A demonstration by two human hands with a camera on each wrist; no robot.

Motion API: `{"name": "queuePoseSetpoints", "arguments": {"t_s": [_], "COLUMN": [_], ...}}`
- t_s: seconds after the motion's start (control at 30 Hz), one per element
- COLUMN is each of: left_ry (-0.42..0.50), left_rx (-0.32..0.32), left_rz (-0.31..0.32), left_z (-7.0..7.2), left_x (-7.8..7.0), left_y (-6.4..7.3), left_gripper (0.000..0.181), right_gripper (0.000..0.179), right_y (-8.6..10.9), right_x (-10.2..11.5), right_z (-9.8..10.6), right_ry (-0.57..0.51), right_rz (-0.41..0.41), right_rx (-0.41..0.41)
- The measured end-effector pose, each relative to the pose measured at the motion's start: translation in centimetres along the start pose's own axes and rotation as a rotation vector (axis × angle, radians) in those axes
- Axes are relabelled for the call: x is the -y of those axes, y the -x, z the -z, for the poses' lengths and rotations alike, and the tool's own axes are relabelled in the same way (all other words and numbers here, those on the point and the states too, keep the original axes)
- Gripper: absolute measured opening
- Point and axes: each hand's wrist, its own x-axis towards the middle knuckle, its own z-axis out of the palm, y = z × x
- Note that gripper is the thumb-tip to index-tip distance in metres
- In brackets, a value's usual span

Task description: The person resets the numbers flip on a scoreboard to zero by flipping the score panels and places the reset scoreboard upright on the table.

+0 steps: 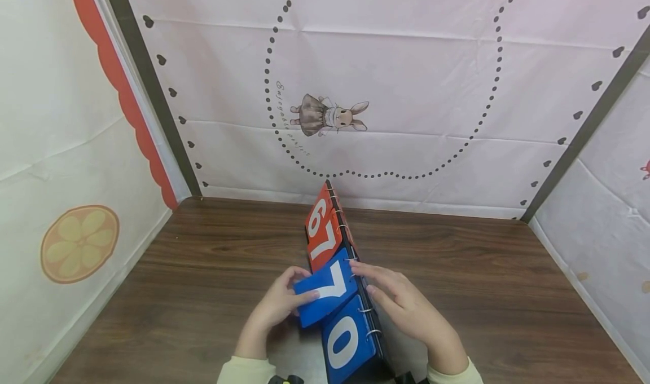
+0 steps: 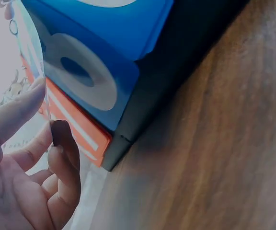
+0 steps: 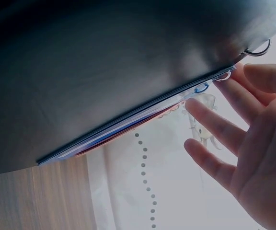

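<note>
A flip scoreboard (image 1: 378, 366) with a black stand stands lengthwise, its number cards hung on metal rings along the top ridge. My left hand (image 1: 281, 300) pinches the free edge of a blue card (image 1: 331, 285) with a white 7, thumb on its face, and holds it lifted off the stand. In the left wrist view, another blue card (image 2: 85, 72) with a rounded white numeral shows beneath. A blue 0 card (image 1: 350, 339) lies nearest me. My right hand (image 1: 406, 305) has its fingers extended, fingertips right at the rings (image 3: 223, 75) on the ridge.
Red number cards (image 1: 324, 226) hang at the scoreboard's far end. The stand rests on a dark wooden table (image 1: 228, 237). A white printed cloth (image 1: 406, 91) with a rabbit rises behind, and more cloth panels (image 1: 51, 147) flank both sides.
</note>
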Motion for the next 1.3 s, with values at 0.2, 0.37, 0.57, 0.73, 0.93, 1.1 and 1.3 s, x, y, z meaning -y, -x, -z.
{"name": "queuePoseSetpoints", "arguments": {"t_s": [0.2, 0.37, 0.57, 0.73, 0.93, 1.1, 1.3], "left_ry": [0.004, 0.001, -0.009, -0.022, -0.033, -0.038, -0.06], "left_rx": [0.027, 0.026, 0.014, 0.009, 0.008, 0.016, 0.031], "left_rz": [0.009, 0.023, 0.034, 0.035, 0.042, 0.037, 0.022], "left_z": [-0.8, -1.4, -1.8, -2.0, -2.0, -2.0, -1.9], "left_x": [0.2, 0.0, -0.3, -0.3, -0.3, -0.2, -0.2], "left_y": [-0.3, -0.3, -0.3, -0.4, -0.4, -0.3, -0.4], "left_gripper": [0.059, 0.06, 0.058, 0.057, 0.056, 0.056, 0.056], "right_gripper": [0.037, 0.037, 0.037, 0.037, 0.052, 0.06, 0.059], "right_y": [-0.1, -0.1, 0.1, 0.2, 0.2, 0.1, 0.0], "right_x": [-0.1, -0.1, -0.1, -0.4, -1.0, -1.8, -2.3], "right_z": [0.0, 0.0, 0.3, 0.6, 0.6, 0.3, 0.2], "right_ry": [-0.003, -0.021, -0.012, 0.017, 0.05, 0.073, 0.054], "right_rz": [0.002, 0.003, 0.02, -0.019, -0.218, -0.386, -0.407], "right_rx": [0.0, -0.01, -0.084, -0.153, -0.087, 0.002, 0.076]}}
